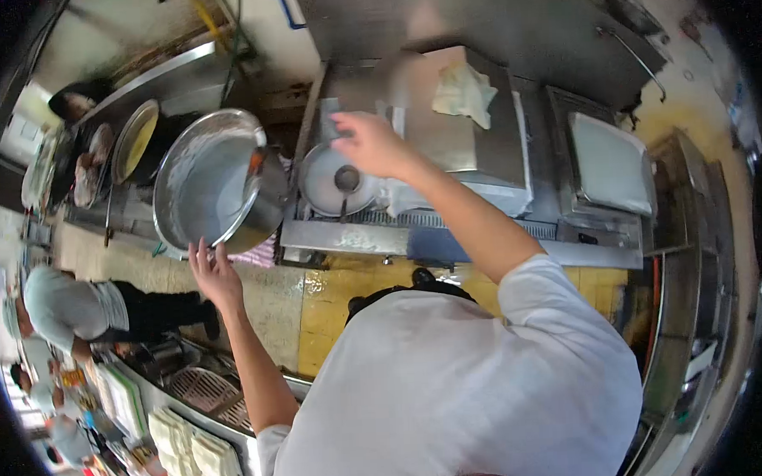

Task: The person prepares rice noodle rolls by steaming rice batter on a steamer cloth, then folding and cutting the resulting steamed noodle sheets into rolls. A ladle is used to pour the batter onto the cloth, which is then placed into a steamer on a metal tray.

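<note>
A large steel bowl (194,191) with whitish contents stands at the left of the counter, and a utensil with an orange-brown handle (257,162) leans inside it. My left hand (218,277) is at the bowl's near rim, fingers apart. Right of the bowl is a smaller round pan (317,179) with pale contents and a dark ladle (346,180). Above this pan hovers my right hand (366,141), its fingers spread and nothing visible in them. Beside it stands a steel box-shaped cover (453,141) with a pale cloth (464,94) on top.
A rectangular tray of white contents (612,164) sits at the right. At the far left are a round pan with yellow contents (137,142) and a person in a white shirt (76,309). White packages (195,454) lie on the lower-left counter.
</note>
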